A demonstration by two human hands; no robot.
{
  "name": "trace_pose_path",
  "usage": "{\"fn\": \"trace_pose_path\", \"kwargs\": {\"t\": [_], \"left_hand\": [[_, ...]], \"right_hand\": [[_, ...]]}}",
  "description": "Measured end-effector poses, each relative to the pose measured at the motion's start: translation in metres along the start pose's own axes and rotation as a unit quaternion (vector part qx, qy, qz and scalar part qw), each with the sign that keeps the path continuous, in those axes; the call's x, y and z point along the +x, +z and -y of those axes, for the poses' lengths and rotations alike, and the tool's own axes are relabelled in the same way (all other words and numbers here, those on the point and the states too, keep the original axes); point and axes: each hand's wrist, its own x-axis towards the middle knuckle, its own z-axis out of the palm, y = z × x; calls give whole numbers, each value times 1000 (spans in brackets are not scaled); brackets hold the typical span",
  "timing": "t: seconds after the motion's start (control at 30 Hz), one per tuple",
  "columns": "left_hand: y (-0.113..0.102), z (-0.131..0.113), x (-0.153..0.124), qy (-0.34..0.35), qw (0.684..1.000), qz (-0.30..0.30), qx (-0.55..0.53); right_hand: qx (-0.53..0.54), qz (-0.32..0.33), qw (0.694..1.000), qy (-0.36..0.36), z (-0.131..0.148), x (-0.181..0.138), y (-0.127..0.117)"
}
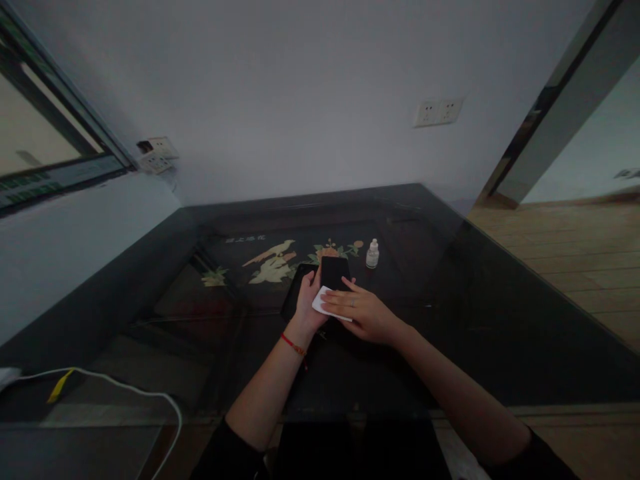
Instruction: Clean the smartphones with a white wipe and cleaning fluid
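Note:
My left hand [309,303] grips a black phone [334,272] by its lower end and holds it up over a dark table [480,320]. My right hand [361,310] lies flat with fingers stretched, pressing a small white cloth [323,304] against the phone's lower part. A red string bracelet circles my left wrist and a ring sits on a right finger. A second flat black slab [296,293] lies under my left hand.
A small clear bottle with a white cap [372,254] stands just right of the phone. The table top bears a painted bird and flowers [280,257]. A white cable [150,397] runs along the near left. Wall sockets [438,112] sit above.

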Motion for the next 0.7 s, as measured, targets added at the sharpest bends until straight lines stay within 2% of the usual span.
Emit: {"fn": "trace_pose_path", "kwargs": {"t": [0.1, 0.2, 0.33, 0.43, 0.6, 0.7], "left_hand": [[3, -4, -3, 8, 1000, -19, -1], [6, -9, -4, 14, 999, -52, 3], [6, -13, -4, 4, 1000, -27, -8], [4, -11, -4, -4, 1000, -29, -9], [-2, -6, -1, -21, 997, -75, 3], [-2, -7, 0, -18, 998, -65, 3]], "right_hand": [[-32, 8, 999, -23, -3, -4, -3], [-64, -15, 997, -27, -11, -12, -14], [-95, -110, 989, 7, -20, -22, -31], [-108, -165, 980, 28, -15, -19, -31], [-116, -57, 991, -46, 2, 1, -8], [-108, -37, 992, -44, -1, 0, -5]]}}
